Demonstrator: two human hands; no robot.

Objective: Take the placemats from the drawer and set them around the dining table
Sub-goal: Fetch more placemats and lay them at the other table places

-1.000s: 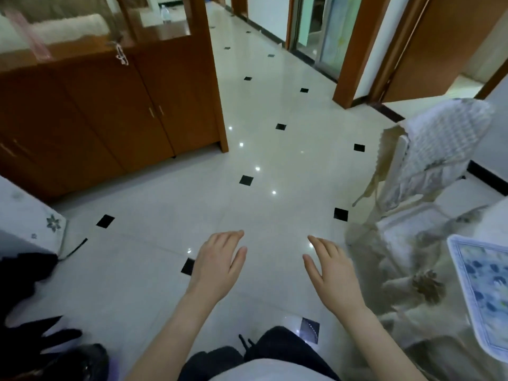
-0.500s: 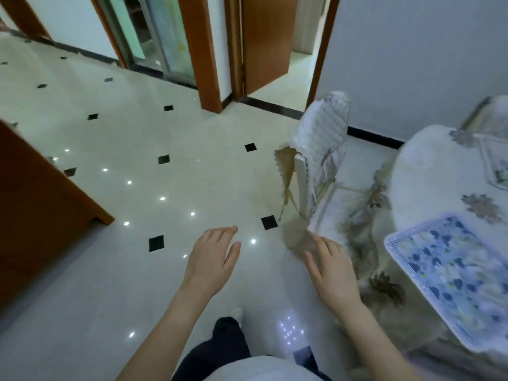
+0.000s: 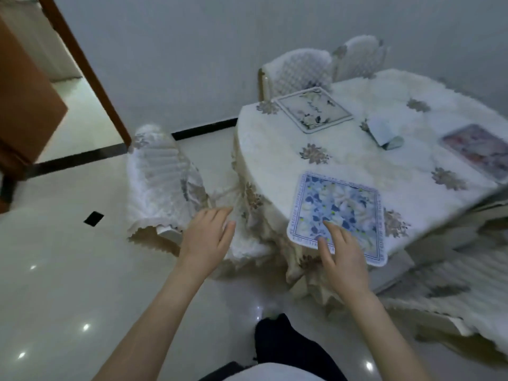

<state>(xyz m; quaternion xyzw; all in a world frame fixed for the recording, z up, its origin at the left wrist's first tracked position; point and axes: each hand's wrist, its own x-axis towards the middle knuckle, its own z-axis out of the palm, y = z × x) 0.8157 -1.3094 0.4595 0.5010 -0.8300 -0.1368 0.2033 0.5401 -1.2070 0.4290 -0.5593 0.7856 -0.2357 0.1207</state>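
Placemats are already down on the round worktop with the cream floral tablecloth [image 3: 357, 149]: a blue-and-white flowered square mat [image 3: 338, 213] at the near edge, a pale grey-flowered one [image 3: 313, 108] further back, a pinkish one [image 3: 478, 149] off right. Left hand [image 3: 206, 237] and right hand [image 3: 343, 257] both hang in front with loose, spread grip, nothing pinched; the right fingertips [image 3: 328, 224] overlap the blue mat, can't tell if touching.

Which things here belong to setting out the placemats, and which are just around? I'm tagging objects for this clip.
Part of the job:
blue floral placemat
pale floral placemat
pink placemat
dining table
both hands, empty: left, right

Just around:
covered chairs
small grey box
wooden door
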